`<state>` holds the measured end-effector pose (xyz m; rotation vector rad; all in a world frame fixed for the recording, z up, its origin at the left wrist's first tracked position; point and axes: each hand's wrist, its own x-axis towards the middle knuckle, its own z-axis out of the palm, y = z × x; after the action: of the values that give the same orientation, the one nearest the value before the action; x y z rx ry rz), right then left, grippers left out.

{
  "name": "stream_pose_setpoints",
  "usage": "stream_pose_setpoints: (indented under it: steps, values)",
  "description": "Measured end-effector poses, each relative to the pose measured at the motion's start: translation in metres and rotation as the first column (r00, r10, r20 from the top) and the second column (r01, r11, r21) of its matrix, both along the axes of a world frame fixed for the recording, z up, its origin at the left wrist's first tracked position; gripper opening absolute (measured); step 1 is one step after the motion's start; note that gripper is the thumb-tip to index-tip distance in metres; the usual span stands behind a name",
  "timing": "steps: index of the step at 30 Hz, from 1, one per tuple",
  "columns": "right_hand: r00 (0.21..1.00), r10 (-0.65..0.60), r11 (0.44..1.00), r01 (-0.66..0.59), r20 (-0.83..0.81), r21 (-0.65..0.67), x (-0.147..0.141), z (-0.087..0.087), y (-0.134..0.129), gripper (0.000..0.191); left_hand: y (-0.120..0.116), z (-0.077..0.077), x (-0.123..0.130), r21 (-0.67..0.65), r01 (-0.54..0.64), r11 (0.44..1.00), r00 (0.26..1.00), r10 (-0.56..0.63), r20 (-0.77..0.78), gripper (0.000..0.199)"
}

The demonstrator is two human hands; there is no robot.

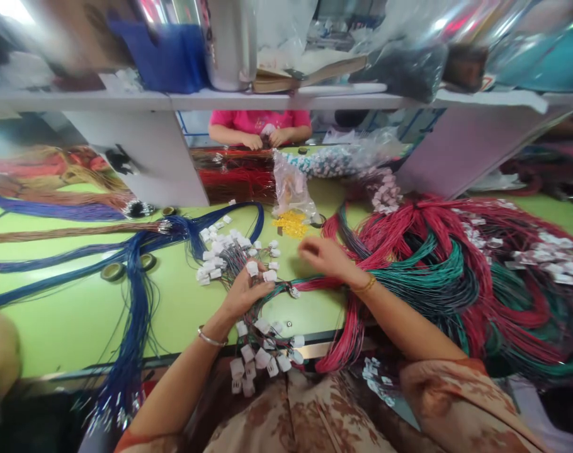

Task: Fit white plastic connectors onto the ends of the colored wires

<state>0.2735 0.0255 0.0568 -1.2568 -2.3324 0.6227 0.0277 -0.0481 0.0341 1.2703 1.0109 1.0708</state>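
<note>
My left hand (246, 290) is closed around a bundle of thin wires, with white plug connectors (269, 275) poking out by the thumb and fingers. More white connectors (262, 358) on the same kind of wires hang below that hand over the table's front edge. Beyond it, a pile of white connectors (220, 251) lies on the green table. My right hand (328, 259) is raised a little above the red and green wires, its fingers curled together and slightly blurred. Whatever is in those fingertips, if anything, is hidden. Small yellow parts (290, 223) lie just beyond it.
A large heap of red, green and black wires (419, 270) covers the right side. Blue wire bundles (138, 270) and tape rolls (112, 272) lie at left. A plastic bag (293, 185) stands behind. Under the loaded shelf (286, 102), a co-worker's hands (266, 139) show opposite.
</note>
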Motion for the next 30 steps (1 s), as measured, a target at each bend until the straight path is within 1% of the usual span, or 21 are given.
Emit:
stream_pose_setpoints:
  steps: [1, 2, 3, 4, 6, 8, 13, 14, 15, 16, 17, 18, 19, 20, 21, 22, 23, 25, 26, 28, 30]
  values:
    - [0.98, -0.177, 0.984, 0.177, 0.085, 0.007, 0.013, -0.006, 0.013, 0.014, 0.001, -0.001, 0.0, -0.003, -0.003, 1.0, 1.0, 0.003, 0.014, 0.042]
    - [0.942, -0.286, 0.957, 0.291, 0.177, -0.003, 0.022, -0.014, 0.023, 0.012, 0.001, -0.003, 0.001, -0.007, -0.01, 1.0, 1.0, 0.01, 0.02, 0.043]
    - [0.903, -0.352, 0.93, 0.366, 0.247, -0.012, 0.029, -0.022, 0.032, 0.012, 0.003, -0.004, 0.001, -0.01, -0.016, 1.0, 1.0, 0.016, 0.022, 0.044]
    - [0.873, -0.388, 0.91, 0.414, 0.296, -0.026, 0.032, -0.03, 0.039, 0.013, 0.004, -0.006, 0.001, -0.011, -0.022, 1.0, 0.999, 0.022, 0.025, 0.046]
    - [0.847, -0.415, 0.89, 0.453, 0.331, -0.045, 0.032, -0.043, 0.046, 0.018, 0.006, -0.007, 0.002, -0.024, -0.031, 0.999, 0.998, 0.032, 0.055, 0.049]
    - [0.847, -0.425, 0.886, 0.461, 0.319, -0.044, 0.026, -0.051, 0.048, 0.019, 0.006, -0.007, 0.001, -0.061, -0.035, 0.997, 0.992, 0.042, 0.115, 0.05]
    - [0.861, -0.43, 0.891, 0.453, 0.272, -0.025, 0.023, -0.057, 0.049, 0.015, 0.008, -0.004, -0.002, -0.159, -0.074, 0.985, 0.97, 0.108, 0.216, 0.047]
    - [0.868, -0.43, 0.892, 0.45, 0.247, -0.029, 0.024, -0.057, 0.049, 0.016, 0.008, -0.004, -0.002, -0.165, -0.082, 0.983, 0.967, 0.118, 0.227, 0.047]
    - [0.884, -0.429, 0.893, 0.446, 0.183, -0.059, 0.025, -0.058, 0.049, 0.016, 0.009, -0.004, -0.003, -0.167, -0.088, 0.982, 0.964, 0.126, 0.236, 0.047]
    - [0.902, -0.426, 0.894, 0.432, 0.071, -0.12, 0.025, -0.058, 0.048, 0.017, 0.009, -0.004, -0.003, -0.166, -0.093, 0.982, 0.961, 0.132, 0.243, 0.046]
    - [0.902, -0.423, 0.893, 0.399, -0.086, -0.207, 0.023, -0.057, 0.046, 0.019, 0.01, -0.005, -0.003, -0.162, -0.099, 0.982, 0.958, 0.138, 0.252, 0.046]
    - [0.866, -0.425, 0.888, 0.342, -0.265, -0.306, 0.019, -0.056, 0.044, 0.022, 0.01, -0.005, -0.003, -0.157, -0.106, 0.982, 0.955, 0.144, 0.26, 0.045]
    - [0.792, -0.432, 0.879, 0.26, -0.432, -0.401, 0.014, -0.053, 0.04, 0.028, 0.01, -0.005, -0.003, -0.151, -0.113, 0.982, 0.952, 0.151, 0.267, 0.045]
    - [0.704, -0.441, 0.864, 0.166, -0.557, -0.475, 0.007, -0.05, 0.036, 0.034, 0.01, -0.006, -0.003, -0.149, -0.122, 0.981, 0.948, 0.159, 0.275, 0.044]
    - [0.635, -0.448, 0.846, 0.074, -0.629, -0.528, -0.001, -0.045, 0.03, 0.038, 0.009, -0.006, -0.003, -0.152, -0.13, 0.98, 0.944, 0.169, 0.282, 0.044]
    - [0.588, -0.451, 0.824, -0.015, -0.671, -0.567, -0.01, -0.039, 0.024, 0.04, 0.009, -0.006, -0.003, -0.159, -0.137, 0.978, 0.941, 0.179, 0.289, 0.044]
    - [0.559, -0.45, 0.798, -0.099, -0.697, -0.594, -0.02, -0.033, 0.018, 0.04, 0.009, -0.006, -0.003, -0.171, -0.14, 0.975, 0.937, 0.187, 0.294, 0.044]
    - [0.528, -0.431, 0.753, -0.236, -0.732, -0.614, -0.037, -0.021, 0.006, 0.039, 0.008, -0.006, -0.003, -0.198, -0.141, 0.97, 0.932, 0.198, 0.305, 0.045]
    - [0.521, -0.417, 0.741, -0.28, -0.745, -0.61, -0.045, -0.017, 0.001, 0.038, 0.008, -0.006, -0.003, -0.207, -0.141, 0.968, 0.928, 0.202, 0.312, 0.044]
    - [0.52, -0.377, 0.748, -0.317, -0.767, -0.583, -0.059, -0.01, -0.007, 0.035, 0.008, -0.006, -0.004, -0.21, -0.149, 0.966, 0.918, 0.214, 0.335, 0.042]
    - [0.544, -0.315, 0.793, -0.299, -0.778, -0.531, -0.068, -0.008, -0.012, 0.032, 0.009, -0.007, -0.004, -0.186, -0.159, 0.97, 0.905, 0.218, 0.365, 0.04]
